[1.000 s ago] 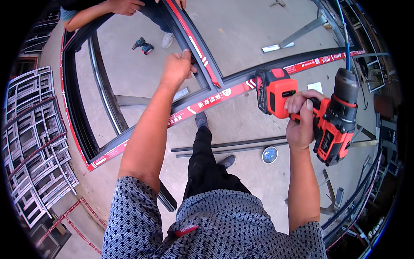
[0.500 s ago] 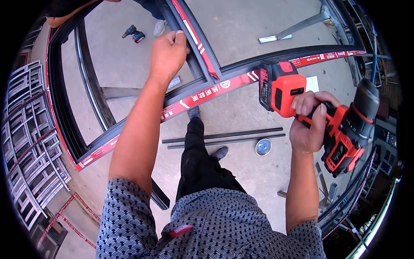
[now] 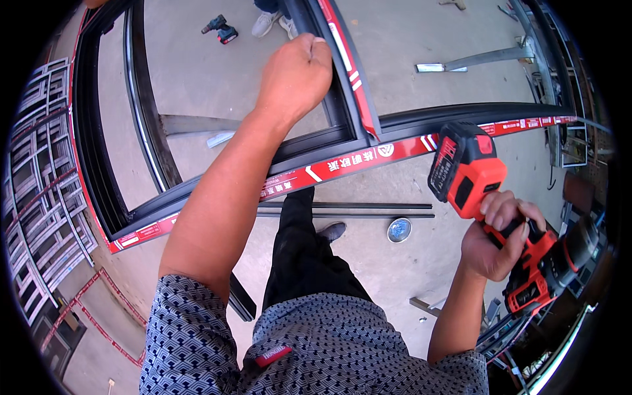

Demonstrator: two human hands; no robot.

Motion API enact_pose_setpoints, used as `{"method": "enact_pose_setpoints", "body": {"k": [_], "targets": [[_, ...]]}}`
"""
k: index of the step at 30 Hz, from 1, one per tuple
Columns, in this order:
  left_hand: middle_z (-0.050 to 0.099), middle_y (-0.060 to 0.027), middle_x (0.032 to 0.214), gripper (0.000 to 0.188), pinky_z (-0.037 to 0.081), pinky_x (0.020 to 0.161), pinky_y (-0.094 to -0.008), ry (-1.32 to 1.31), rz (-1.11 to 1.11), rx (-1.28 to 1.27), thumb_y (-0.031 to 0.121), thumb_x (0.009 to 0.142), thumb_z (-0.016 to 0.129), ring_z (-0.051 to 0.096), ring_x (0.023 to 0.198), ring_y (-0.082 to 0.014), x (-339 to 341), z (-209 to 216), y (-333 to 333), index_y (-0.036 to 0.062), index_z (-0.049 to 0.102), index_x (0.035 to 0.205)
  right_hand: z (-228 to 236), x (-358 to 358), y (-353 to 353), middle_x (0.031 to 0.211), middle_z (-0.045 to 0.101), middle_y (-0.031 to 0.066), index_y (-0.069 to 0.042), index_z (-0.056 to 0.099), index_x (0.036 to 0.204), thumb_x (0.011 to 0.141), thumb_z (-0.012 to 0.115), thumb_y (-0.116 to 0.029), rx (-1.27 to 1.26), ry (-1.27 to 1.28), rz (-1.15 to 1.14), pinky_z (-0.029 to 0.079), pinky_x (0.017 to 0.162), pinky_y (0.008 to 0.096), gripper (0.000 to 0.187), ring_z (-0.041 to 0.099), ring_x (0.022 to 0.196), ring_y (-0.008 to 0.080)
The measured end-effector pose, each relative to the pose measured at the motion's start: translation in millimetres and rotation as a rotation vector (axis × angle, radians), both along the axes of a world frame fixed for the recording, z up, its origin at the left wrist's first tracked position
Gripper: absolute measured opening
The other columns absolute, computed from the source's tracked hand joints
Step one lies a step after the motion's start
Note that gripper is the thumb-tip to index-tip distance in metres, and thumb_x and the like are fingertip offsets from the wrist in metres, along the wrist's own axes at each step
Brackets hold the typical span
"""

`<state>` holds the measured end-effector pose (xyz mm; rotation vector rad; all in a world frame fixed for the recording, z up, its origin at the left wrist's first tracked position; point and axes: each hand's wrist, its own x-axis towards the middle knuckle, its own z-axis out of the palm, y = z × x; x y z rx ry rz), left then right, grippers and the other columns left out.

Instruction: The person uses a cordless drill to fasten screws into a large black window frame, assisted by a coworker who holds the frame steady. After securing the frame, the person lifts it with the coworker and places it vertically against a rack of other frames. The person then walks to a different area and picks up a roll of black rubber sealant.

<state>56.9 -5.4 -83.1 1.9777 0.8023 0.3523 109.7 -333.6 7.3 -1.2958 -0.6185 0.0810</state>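
Note:
A large black window frame (image 3: 306, 142) with red printed protective tape along its edges lies in front of me. My left hand (image 3: 295, 78) is closed, thumb on top, over the black middle bar (image 3: 365, 108) of that frame. Anything between those fingers is hidden from view. Out to the right, my right hand (image 3: 495, 238) wraps round the grip of a red and black cordless drill (image 3: 475, 174). The drill's battery end faces the frame, and its dark chuck points away to the right.
A small bowl of blue bits (image 3: 399, 230) and two thin dark strips (image 3: 368, 210) lie on the floor below the frame. Another cordless drill (image 3: 220, 29) rests beyond, near another person's shoes (image 3: 266, 24). Metal frames (image 3: 49, 178) are stacked at the left.
My view has shifted, so the frame sits differently in the picture. My left hand appears farther right and slightly higher. The drill in my right hand has moved right and down.

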Motion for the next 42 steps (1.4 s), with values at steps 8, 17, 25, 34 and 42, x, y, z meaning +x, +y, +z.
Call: {"method": "enact_pose_setpoints", "body": {"k": [8, 17, 25, 34, 42], "targets": [[0.069, -0.0320, 0.092, 0.040, 0.051, 0.088, -0.0527, 0.043, 0.008, -0.009, 0.029, 0.101, 0.046, 0.065, 0.094, -0.0512, 2.7, 11.7, 0.0, -0.0046, 0.068, 0.097, 1.7, 4.6, -1.1, 0.073, 0.047, 0.0028, -0.004, 0.056, 0.122, 0.101, 0.054, -0.023, -0.041, -0.074, 0.033, 0.043, 0.067, 0.0329, 0.028, 0.048, 0.067, 0.0152], [0.068, -0.0297, 0.080, 0.038, 0.053, 0.078, -0.0509, 0.061, 0.002, 0.029, 0.026, 0.102, 0.048, 0.067, 0.081, -0.0478, 6.1, 25.2, -4.2, -0.0057, 0.066, 0.092, 2.5, 5.4, -11.8, 0.071, 0.048, -0.0005, -0.008, 0.056, 0.123, 0.099, 0.062, -0.029, -0.067, -0.058, -0.017, 0.041, 0.065, 0.0287, 0.033, 0.046, 0.065, 0.0124], [0.064, -0.0278, 0.075, 0.036, 0.052, 0.072, -0.0474, 0.036, 0.033, -0.010, 0.025, 0.103, 0.048, 0.065, 0.073, -0.0459, 12.5, 27.2, -10.9, -0.0044, 0.064, 0.091, 6.7, 9.0, -17.5, 0.072, 0.049, -0.0015, -0.009, 0.054, 0.121, 0.097, 0.065, -0.031, -0.090, -0.030, -0.051, 0.041, 0.064, 0.0279, 0.034, 0.046, 0.063, 0.0119], [0.058, -0.0184, 0.067, 0.032, 0.049, 0.064, -0.0390, -0.039, 0.045, -0.073, 0.022, 0.103, 0.050, 0.057, 0.062, -0.0250, 15.3, 25.0, -9.3, -0.0044, 0.061, 0.088, 10.2, 8.4, -15.6, 0.073, 0.050, -0.0017, -0.011, 0.053, 0.121, 0.098, 0.063, -0.032, -0.137, -0.021, -0.036, 0.041, 0.064, 0.0279, 0.033, 0.047, 0.064, 0.0121], [0.053, -0.0087, 0.064, 0.032, 0.045, 0.060, -0.0329, -0.053, 0.036, -0.118, 0.019, 0.105, 0.049, 0.047, 0.063, -0.0106, 12.8, 24.8, -8.5, -0.0026, 0.057, 0.084, 11.4, 5.0, -6.6, 0.073, 0.053, -0.0011, -0.008, 0.058, 0.122, 0.098, 0.064, -0.031, -0.137, -0.005, -0.033, 0.045, 0.069, 0.0285, 0.034, 0.051, 0.066, 0.0122]]}}
